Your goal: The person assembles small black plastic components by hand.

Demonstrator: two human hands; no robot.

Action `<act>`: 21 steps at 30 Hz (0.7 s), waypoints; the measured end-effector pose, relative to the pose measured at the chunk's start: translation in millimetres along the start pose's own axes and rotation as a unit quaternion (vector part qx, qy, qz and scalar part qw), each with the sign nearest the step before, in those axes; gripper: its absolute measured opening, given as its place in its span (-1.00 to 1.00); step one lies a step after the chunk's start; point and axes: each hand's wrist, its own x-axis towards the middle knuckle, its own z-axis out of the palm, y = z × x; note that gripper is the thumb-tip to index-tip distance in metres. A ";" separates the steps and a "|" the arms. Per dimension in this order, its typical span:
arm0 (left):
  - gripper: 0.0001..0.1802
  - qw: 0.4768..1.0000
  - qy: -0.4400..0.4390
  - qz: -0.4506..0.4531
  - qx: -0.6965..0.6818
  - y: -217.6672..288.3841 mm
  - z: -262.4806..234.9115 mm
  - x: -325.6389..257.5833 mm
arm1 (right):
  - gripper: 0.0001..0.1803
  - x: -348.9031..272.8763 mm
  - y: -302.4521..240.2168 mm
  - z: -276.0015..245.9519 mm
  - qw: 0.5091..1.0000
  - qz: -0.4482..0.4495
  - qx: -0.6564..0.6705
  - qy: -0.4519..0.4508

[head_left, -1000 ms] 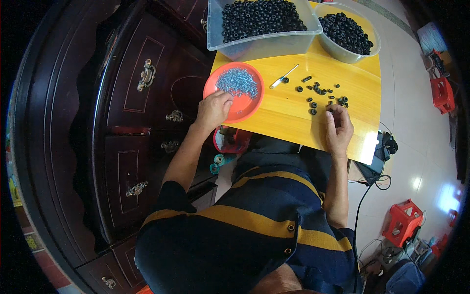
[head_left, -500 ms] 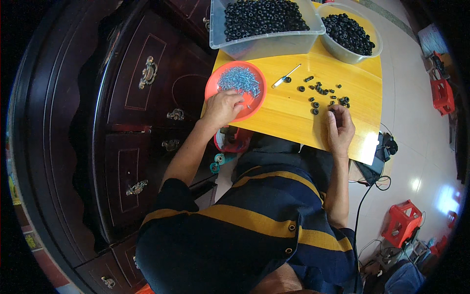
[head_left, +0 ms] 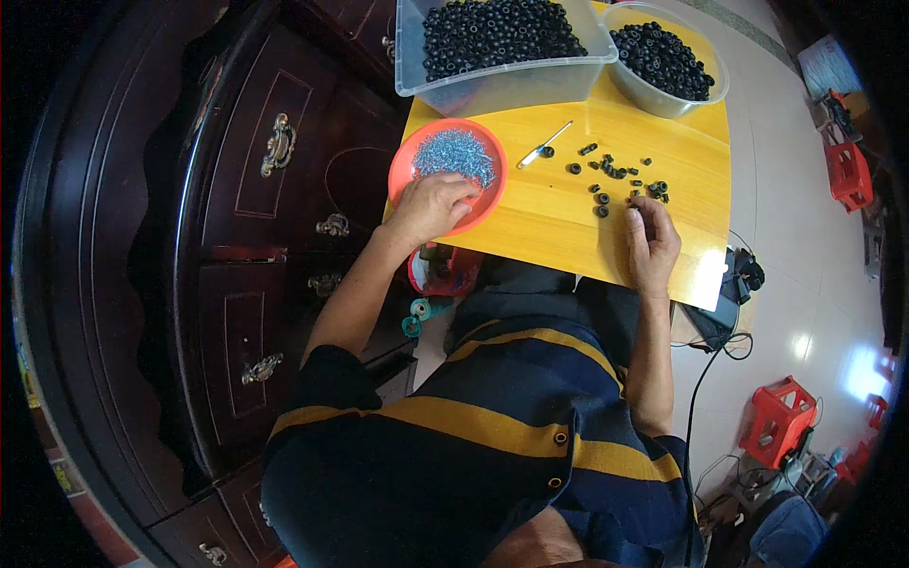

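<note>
Yellow bench: one red plate of bluish bits, two tubs of black rings beyond it, one slim tool right of it. Left hand reaches further over the plate than before, hiding some; right hand is well right, near loose rings. Can't tell if either grip's closed.

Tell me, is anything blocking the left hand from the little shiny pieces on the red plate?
Nothing visible is. The left hand is over the near left side of the red plate, right at the near edge of the shiny pieces. Whether it pinches one is hidden.
</note>
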 end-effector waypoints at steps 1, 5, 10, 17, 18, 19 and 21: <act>-0.81 1.000 0.008 0.008 -0.006 1.5 -0.2 1.4 | -0.84 -0.2 0.1 0.1 1.000 0.004 0.002 -0.003; -0.85 0.999 0.016 0.028 -0.001 -3.2 7.8 7.0 | -0.77 -2.2 4.9 -0.2 1.000 0.004 0.004 0.010; -0.87 0.999 0.019 0.029 0.006 -5.1 9.2 8.2 | -0.72 -3.3 8.9 -1.7 1.000 0.013 0.022 0.014; -0.94 0.999 -0.017 -0.032 -0.005 2.8 1.8 17.1 | -0.75 -14.2 8.7 3.8 0.991 0.056 0.118 0.019; -0.96 0.999 -0.012 -0.033 -0.011 5.5 1.0 18.4 | -0.75 -15.6 9.2 4.1 0.991 0.049 0.121 0.015; -0.96 0.999 -0.014 -0.028 -0.013 4.5 3.3 18.7 | -0.75 -17.3 8.1 2.8 0.992 0.051 0.118 0.020; -0.92 1.000 0.014 -0.015 0.006 2.6 5.8 18.1 | -0.76 -18.7 2.5 2.2 0.990 0.057 0.132 0.005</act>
